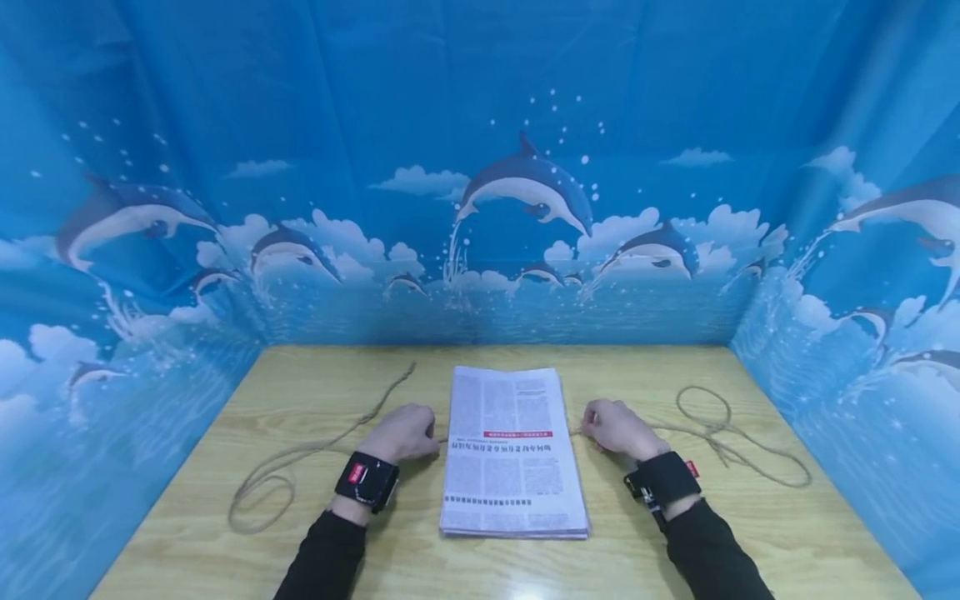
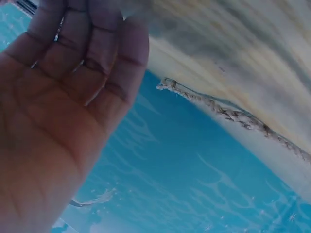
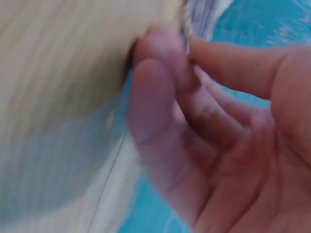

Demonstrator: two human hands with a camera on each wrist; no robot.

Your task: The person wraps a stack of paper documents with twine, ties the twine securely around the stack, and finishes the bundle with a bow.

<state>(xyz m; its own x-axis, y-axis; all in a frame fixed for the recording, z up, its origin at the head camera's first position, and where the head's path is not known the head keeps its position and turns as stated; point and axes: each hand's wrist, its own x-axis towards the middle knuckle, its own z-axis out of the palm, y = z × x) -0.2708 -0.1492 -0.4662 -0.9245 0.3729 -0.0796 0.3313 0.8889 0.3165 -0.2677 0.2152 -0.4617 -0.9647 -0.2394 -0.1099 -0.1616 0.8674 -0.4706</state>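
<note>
A stack of folded newspapers [image 1: 513, 483] lies in the middle of the table. A thin twine rope [image 1: 667, 427] runs crosswise under it and comes out at both sides. Just left of the stack, my left hand [image 1: 401, 433] holds the rope with bent fingers; in the left wrist view those fingertips are cut off at the top. On the other side, close to the right edge of the papers, my right hand [image 1: 617, 429] pinches the rope between thumb and fingers [image 3: 153, 97]. A knotted rope end [image 2: 238, 118] shows in the left wrist view.
Loose rope loops [image 1: 258, 492] lie on the wooden table [image 1: 405, 567] at left, and more loops spread out at right. A blue curtain [image 1: 360, 100] printed with dolphins encloses the back and both sides. Each wrist wears a black strap [image 1: 367, 479].
</note>
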